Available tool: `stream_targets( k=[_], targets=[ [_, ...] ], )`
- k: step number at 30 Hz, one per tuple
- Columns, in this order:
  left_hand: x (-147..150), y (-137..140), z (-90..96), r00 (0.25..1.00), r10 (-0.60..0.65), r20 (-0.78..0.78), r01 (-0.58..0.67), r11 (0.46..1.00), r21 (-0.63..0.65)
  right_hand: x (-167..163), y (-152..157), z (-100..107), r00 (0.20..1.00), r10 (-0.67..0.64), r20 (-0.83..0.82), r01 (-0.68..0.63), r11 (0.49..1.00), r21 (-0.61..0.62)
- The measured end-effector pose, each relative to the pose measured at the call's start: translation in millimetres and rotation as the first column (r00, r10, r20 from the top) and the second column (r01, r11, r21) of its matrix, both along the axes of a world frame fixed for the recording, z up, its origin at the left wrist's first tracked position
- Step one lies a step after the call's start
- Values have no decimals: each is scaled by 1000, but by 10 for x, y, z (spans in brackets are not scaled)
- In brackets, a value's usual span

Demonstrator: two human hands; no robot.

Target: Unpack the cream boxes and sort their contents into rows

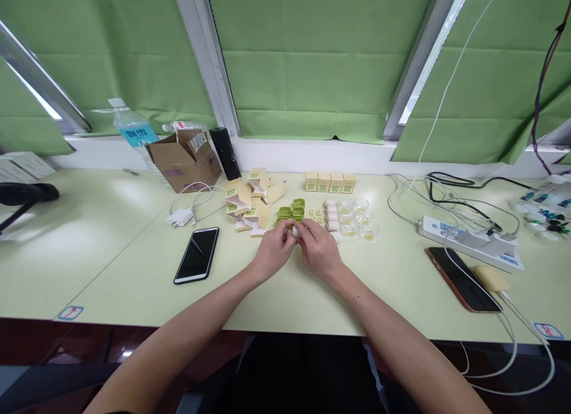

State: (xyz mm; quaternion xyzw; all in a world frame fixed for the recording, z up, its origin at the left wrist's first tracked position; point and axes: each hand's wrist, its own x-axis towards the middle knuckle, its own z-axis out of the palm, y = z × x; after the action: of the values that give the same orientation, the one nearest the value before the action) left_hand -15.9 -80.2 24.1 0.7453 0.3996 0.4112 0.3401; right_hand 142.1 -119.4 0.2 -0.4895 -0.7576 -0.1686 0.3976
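My left hand (275, 247) and my right hand (320, 248) meet over the middle of the table, both with fingers pinched around a small pale rounded piece (296, 231). Fingers cover most of that piece, so its kind is unclear. Just beyond the fingertips sit several small green square cups (298, 212), partly hidden by my left hand. To their right lie tiny yellowish bits (314, 213) and a column of pale pink blocks (331, 216). Clear plastic cups with yellow marks (366, 231) stand farther right.
Open small cartons (241, 197) lie left of the cups; closed cartons (331, 182) line up behind. A phone (197, 255), charger (181, 217), cardboard box (187, 164) and black bottle (225, 153) are on the left. At right are a power strip (470, 242), cables and another phone (461, 279).
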Motion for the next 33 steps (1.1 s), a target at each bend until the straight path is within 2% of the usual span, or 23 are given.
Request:
stream_targets(
  k=[10, 18, 24, 30, 33],
  targets=[
    [4, -2, 35, 998, -33, 55, 37, 996, -81, -21, 1, 28, 999, -34, 14, 34, 999, 17],
    [16, -27, 102, 998, -48, 32, 50, 996, -78, -15, 5, 8, 998, -65, 16, 65, 998, -22],
    [45, -23, 82, 992, -26, 122, 38, 994, -100, -19, 7, 3, 999, -49, 6, 49, 998, -45],
    [69, 15, 10, 970, -41, 241, 94, 973, -212, 1, 14, -3, 999, -25, -32, 23, 998, -60],
    [32, 52, -15, 958, -122, 259, 174, 966, -190, 59, 29, -5, 993, 14, -113, -23, 997, -73]
  ],
)
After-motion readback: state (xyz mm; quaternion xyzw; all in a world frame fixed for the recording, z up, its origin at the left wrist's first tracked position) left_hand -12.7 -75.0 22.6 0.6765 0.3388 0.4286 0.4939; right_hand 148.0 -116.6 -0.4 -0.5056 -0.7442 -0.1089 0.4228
